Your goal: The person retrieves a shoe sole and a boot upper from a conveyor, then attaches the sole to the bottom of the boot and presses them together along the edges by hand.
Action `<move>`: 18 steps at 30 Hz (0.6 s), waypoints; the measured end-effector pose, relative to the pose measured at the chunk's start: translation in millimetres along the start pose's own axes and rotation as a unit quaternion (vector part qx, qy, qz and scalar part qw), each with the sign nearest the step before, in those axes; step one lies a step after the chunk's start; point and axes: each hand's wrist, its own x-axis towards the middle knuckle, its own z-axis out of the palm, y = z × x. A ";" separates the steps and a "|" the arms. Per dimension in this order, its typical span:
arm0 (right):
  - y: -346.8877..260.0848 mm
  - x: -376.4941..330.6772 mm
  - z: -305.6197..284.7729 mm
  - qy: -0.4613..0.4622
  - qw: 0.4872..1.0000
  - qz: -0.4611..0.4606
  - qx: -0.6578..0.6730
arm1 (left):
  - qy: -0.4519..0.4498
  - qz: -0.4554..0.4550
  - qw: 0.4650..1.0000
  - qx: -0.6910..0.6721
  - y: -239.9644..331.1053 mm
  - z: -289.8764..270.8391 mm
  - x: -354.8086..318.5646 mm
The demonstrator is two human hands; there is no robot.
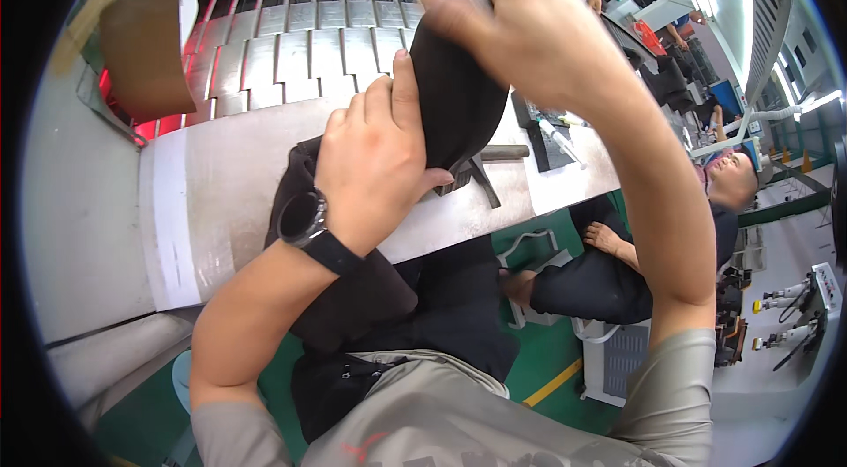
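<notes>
A piece of black cloth (459,92) stands up from the pale worktop, its upper end at my right hand (543,39). That hand is closed on the cloth, and its fingers are partly smeared by motion. My left hand (371,154) lies with fingers stretched out along the cloth's left side, the thumb apart and near its lower edge. A dark watch (302,216) is on the left wrist. More dark cloth (353,308) runs under that wrist and hangs over the worktop's near edge. Just right of the left thumb lies a dark metal piece with a bar (505,152), partly covered.
Beyond the worktop (221,176) are stepped metal slats (300,57) with long rods. Brown cardboard (146,52) stands at the left. A black tray (543,136) and a white tube-shaped item (563,142) lie at the right. Close by sits another person (582,286); others work farther back.
</notes>
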 end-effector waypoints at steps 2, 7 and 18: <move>-14.3 -11.6 0.3 -0.019 0.995 0.031 0.092 | 0.000 -0.016 1.000 0.002 4.6 -13.8 -2.6; -29.6 -79.9 2.3 0.162 0.946 0.039 0.278 | -0.194 0.011 0.948 -0.253 -21.1 -90.2 6.8; -19.6 -217.7 96.8 0.185 0.685 -0.066 0.701 | -0.049 -0.248 0.867 -0.430 -33.2 -91.6 -53.1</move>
